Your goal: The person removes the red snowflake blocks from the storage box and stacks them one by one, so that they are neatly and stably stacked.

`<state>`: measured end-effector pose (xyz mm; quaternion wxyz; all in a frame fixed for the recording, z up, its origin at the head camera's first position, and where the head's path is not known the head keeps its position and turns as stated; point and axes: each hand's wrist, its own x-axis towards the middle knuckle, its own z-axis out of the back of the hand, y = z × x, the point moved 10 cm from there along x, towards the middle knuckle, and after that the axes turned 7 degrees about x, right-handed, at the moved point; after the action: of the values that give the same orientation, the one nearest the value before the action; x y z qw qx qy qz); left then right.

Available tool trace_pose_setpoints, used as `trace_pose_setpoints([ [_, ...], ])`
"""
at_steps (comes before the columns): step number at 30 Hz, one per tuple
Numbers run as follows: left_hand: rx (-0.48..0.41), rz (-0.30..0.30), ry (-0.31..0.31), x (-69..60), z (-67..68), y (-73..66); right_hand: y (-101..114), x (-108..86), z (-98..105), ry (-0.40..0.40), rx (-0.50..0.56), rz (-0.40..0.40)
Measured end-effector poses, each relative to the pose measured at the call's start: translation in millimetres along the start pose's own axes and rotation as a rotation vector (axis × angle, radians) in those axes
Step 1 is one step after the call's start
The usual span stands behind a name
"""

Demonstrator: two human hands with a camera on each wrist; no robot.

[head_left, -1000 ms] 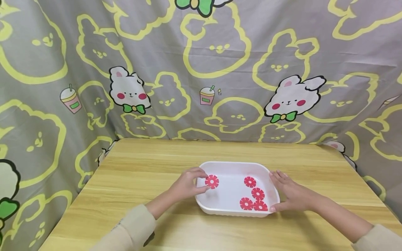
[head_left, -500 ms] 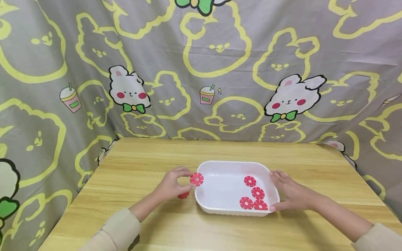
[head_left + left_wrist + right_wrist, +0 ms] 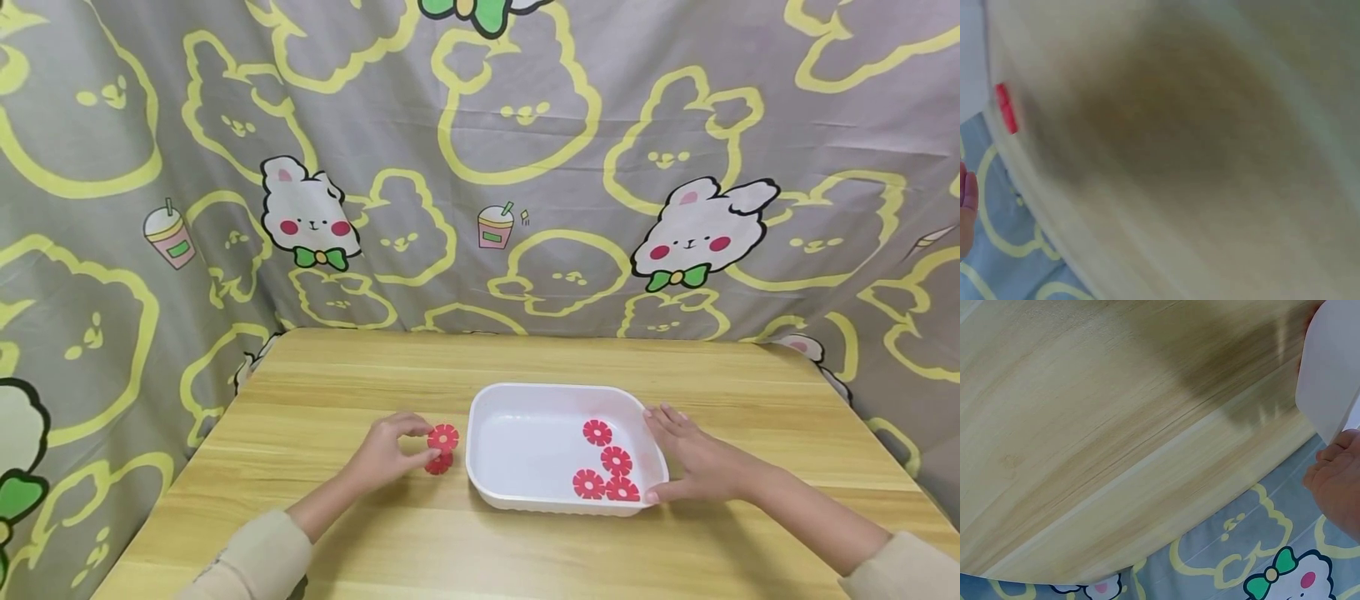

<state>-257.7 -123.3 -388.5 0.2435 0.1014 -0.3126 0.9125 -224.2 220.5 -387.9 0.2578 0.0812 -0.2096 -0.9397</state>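
In the head view my left hand (image 3: 390,450) pinches a red notched plastic disc (image 3: 442,438) between thumb and fingers, just left of a white basin (image 3: 517,502). A second red disc (image 3: 439,464) lies on the table partly behind it. Several more such discs, among them one red disc (image 3: 597,432), lie at the right end inside the basin. My right hand (image 3: 708,467) holds the basin's right end, fingers at the rim and thumb at the near corner. The right wrist view shows part of that hand (image 3: 1338,475) against the white wall (image 3: 1332,369).
The wooden table (image 3: 360,375) carries the basin near its middle. Behind and beside it hangs a grey curtain (image 3: 405,108) with yellow outlines and cartoon rabbits. Beige sleeves cover both forearms.
My left hand has carried the red disc leftward out of the basin, over its left rim, to beside the other disc on the table. My right hand stays on the basin.
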Motion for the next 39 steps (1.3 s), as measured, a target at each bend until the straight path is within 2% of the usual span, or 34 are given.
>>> trace_pose_setpoints([
  [8,0.018,0.095,0.053,-12.9,-19.6,19.0,-1,0.2,-1,-0.004,0.009,0.0],
  [14,0.028,0.059,0.014,-17.3,-22.8,20.0,-1,0.3,0,-0.006,-0.002,0.006],
  [19,0.048,0.067,-0.009,-18.8,-25.0,23.3,-1,0.3,0,-0.007,-0.005,0.005],
  [39,0.065,0.058,-0.017,-20.4,-29.4,27.0,-2,-0.1,-1,-0.005,-0.006,-0.003],
])
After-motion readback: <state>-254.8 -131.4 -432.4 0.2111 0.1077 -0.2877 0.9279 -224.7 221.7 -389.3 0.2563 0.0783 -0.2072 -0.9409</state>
